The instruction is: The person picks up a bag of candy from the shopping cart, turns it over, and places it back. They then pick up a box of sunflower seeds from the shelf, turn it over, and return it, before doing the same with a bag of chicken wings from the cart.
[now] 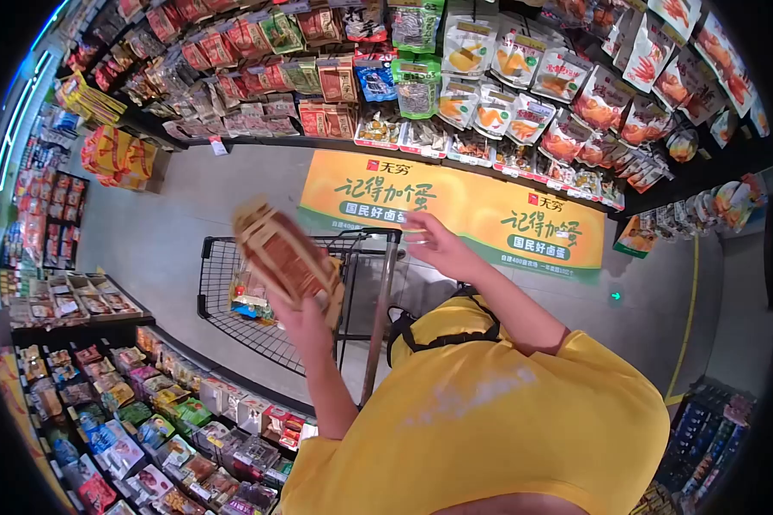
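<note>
My left hand [305, 311] is closed around the lower end of a brown and red snack package [283, 249], which is tilted over the cart. Motion blur hides the fine print on the package. Below it stands a black wire shopping cart [232, 322] with several colourful packets [251, 302] inside. My right hand [434, 243] is beside the far end of the cart's handle [381, 319], its fingers apart and nothing in them.
Hanging snack pouches [472, 51] fill the far rack, above a yellow floor banner [455, 206]. Shelves of packaged snacks [146, 429] run along the near left side. A stack of yellow and red bags [118, 156] stands at the far left.
</note>
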Demonstrator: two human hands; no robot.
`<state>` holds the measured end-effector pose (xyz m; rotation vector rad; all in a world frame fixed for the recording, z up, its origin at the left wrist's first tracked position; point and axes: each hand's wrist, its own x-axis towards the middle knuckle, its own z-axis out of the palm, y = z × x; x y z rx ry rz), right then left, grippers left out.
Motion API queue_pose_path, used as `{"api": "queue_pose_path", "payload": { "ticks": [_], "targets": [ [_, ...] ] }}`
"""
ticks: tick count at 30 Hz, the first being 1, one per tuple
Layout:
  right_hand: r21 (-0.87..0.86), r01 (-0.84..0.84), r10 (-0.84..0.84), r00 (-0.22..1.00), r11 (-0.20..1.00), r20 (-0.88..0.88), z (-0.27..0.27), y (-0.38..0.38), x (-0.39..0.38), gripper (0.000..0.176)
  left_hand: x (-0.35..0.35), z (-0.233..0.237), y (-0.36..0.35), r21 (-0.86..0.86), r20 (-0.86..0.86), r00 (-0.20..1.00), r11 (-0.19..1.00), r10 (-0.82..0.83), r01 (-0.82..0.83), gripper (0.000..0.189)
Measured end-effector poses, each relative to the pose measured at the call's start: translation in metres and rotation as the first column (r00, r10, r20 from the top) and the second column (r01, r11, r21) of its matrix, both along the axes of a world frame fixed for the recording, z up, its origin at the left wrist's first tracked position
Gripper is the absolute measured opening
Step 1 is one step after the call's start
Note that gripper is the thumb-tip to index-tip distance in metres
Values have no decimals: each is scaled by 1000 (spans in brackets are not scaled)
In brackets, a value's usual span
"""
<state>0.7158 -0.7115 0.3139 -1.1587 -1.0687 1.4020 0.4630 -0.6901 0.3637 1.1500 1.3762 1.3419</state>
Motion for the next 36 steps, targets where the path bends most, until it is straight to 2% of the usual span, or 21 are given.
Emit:
{"api": "queue_pose_path", "payload": {
  "ticks": [1, 3, 4, 5, 6, 7, 8, 9, 10, 11, 14, 15, 16, 17, 18, 19, 21, 23, 25, 28, 36],
  "targets": [
    [7, 2, -2, 1000, 1000, -16, 18, 3, 4, 48, 29, 11, -4, 16, -118, 989, 996, -86, 88, 59],
    [-2, 29, -29, 971, 1000, -236, 38, 1, 19, 62, 95, 33, -17, 36, -303, 933, 976, -193, 213, 57],
    [-14, 37, -39, 966, 999, -254, 35, -3, 30, 62, 119, 28, -20, 136, -361, 879, 915, -311, 379, 57],
    [14, 31, -22, 912, 999, -409, 31, -6, 43, 65, 142, 21, -22, 220, -421, 806, 815, -416, 536, 56],
    [40, 34, -7, 835, 999, -551, 26, -11, 60, 67, 169, 23, -29, 208, -564, 710, 759, -422, 617, 56],
    [16, 50, -32, 828, 999, -559, 22, -17, 78, 67, 193, 27, -36, 180, -689, 594, 695, -416, 696, 57],
    [-75, 22, -65, 766, 997, -640, 19, -23, 99, 69, 213, 30, -42, 159, -683, 581, 686, -442, 710, 57],
    [-158, -12, -105, 696, 987, -711, 18, -30, 118, 71, 232, 32, -46, 159, -773, 504, 652, -385, 741, 59],
    [-98, 31, -95, 632, 995, -769, 22, -36, 133, 60, 249, 35, -50, 160, -849, 425, 615, -313, 772, 62],
    [-106, 49, -113, 630, 993, -768, 22, -42, 151, 60, 259, 40, -48, 156, -846, 420, 602, -327, 783, 62],
    [-158, 26, -147, 538, 987, -830, 22, -61, 191, 56, 263, 50, -25, 85, -777, 450, 635, -440, 768, 63],
    [-163, 28, -153, 531, 986, -833, 19, -62, 200, 56, 265, 47, -16, 32, -652, 561, 721, -510, 692, 62],
    [-94, -6, -82, 433, 996, -897, 15, -62, 207, 56, 267, 44, -11, -44, -511, 667, 792, -542, 609, 61],
    [-18, -33, -6, 328, 999, -945, 11, -61, 213, 56, 270, 40, -10, -53, -515, 664, 793, -542, 607, 61],
    [-15, 2, -15, 337, 1000, -941, 9, -61, 217, 54, 273, 38, -9, -199, -228, 646, 684, -729, 702, 60],
    [-15, -3, -14, 330, 1000, -944, 7, -58, 222, 54, 277, 39, -9, -287, 95, 576, 532, -812, 797, 58],
    [-55, -15, -45, 391, 998, -919, 5, -55, 230, 53, 286, 36, -18, -273, 70, 618, 581, -783, 767, 53],
    [-145, -43, -115, 404, 989, -907, 21, -49, 240, 47, 291, 22, -19, -224, 241, 700, 663, -673, 714, 51],
    [-225, 20, -188, 629, 974, -755, 39, -40, 247, 44, 297, 24, -21, -234, 273, 740, 704, -615, 671, 48],
    [-158, 106, -185, 731, 982, -656, 52, -34, 249, 54, 303, 24, -22, -244, 285, 834, 806, -473, 540, 46],
    [-94, 81, -123, 743, 992, -658, 44, -26, 251, 52, 309, 35, -22, -283, 318, 837, 798, -445, 532, 39]
  ]
}}
